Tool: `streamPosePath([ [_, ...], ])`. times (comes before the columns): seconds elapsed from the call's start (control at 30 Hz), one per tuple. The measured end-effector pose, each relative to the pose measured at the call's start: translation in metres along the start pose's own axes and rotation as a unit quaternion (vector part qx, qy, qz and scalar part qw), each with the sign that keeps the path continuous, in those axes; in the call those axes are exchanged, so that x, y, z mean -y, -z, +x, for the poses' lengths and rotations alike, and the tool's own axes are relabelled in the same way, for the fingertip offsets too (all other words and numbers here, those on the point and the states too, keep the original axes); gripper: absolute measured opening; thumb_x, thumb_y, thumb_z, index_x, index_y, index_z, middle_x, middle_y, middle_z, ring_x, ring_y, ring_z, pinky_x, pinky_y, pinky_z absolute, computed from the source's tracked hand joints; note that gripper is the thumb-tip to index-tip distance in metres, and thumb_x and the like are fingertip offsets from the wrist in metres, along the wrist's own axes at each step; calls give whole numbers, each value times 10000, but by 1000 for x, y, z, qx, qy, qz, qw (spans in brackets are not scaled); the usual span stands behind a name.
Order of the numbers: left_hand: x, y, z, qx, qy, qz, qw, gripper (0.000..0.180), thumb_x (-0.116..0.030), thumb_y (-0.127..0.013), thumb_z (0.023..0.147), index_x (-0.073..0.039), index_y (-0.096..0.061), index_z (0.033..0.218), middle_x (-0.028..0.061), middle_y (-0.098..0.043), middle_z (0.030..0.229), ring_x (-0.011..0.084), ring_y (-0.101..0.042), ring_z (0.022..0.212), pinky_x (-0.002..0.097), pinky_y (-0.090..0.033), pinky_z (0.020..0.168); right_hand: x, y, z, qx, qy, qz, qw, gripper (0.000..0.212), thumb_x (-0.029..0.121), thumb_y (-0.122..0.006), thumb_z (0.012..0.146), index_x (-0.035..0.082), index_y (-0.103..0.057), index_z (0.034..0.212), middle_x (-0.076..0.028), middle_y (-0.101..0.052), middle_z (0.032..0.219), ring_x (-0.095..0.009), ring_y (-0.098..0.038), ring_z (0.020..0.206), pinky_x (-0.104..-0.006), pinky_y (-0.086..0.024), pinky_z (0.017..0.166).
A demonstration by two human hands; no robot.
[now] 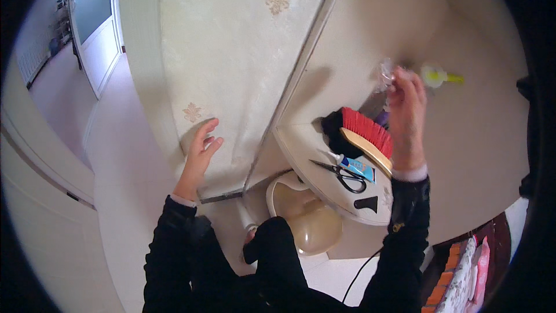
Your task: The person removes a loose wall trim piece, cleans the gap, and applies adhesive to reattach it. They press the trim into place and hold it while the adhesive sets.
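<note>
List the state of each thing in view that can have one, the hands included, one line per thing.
Left hand: open, empty.
Right hand: closed on clear plastic.
Scissors: lying flat; whether the blades are fully closed is unclear.
Blue-and-white tube: lying down; cap on or off is unclear.
Red-bristled brush: lying down.
Black flat piece: lying flat.
White-framed door: open.

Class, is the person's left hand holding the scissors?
No, the scissors lie on the shelf, well away from the left hand.
</note>
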State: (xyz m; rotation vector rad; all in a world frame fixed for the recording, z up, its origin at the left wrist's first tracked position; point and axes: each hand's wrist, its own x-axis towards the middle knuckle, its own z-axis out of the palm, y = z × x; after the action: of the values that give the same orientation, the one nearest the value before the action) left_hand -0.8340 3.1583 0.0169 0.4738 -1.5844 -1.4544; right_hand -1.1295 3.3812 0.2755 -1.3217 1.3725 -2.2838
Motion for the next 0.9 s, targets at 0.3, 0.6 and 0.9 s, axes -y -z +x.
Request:
streamPosePath([
  [0.3, 4, -11, -35, 47, 71, -32, 996, 393, -107, -557, 952, -43, -518, 1338, 72, -564, 1307, 183, -510, 1215, 320, -420, 1003, 43, 175, -149, 13, 209, -725, 656, 150, -49, -651, 745, 32, -566, 839, -111, -643, 929, -270, -611, 832, -366, -509, 739],
  [0.6, -2, -10, -82, 30, 129, 0, 991, 392, -198, -558, 971, -29, -525, 1323, 103, -588, 1241, 189, -552, 1137, 329, -463, 934, -11, 274, -220, 185, -58, -706, 681, 115, 15, -605, 801, 27, -647, 908, -141, -664, 987, -361, -627, 939, -427, -517, 810],
  [0.9, 38, 30, -123, -36, 199, -95, 975, 379, -215, -591, 956, -36, -542, 1286, 107, -610, 1213, 207, -589, 1094, 350, -483, 934, -5, 220, -216, 44, 42, -683, 728, 180, -70, -564, 814, 12, -604, 969, -118, -595, 986, -252, -607, 873, -342, -502, 784],
])
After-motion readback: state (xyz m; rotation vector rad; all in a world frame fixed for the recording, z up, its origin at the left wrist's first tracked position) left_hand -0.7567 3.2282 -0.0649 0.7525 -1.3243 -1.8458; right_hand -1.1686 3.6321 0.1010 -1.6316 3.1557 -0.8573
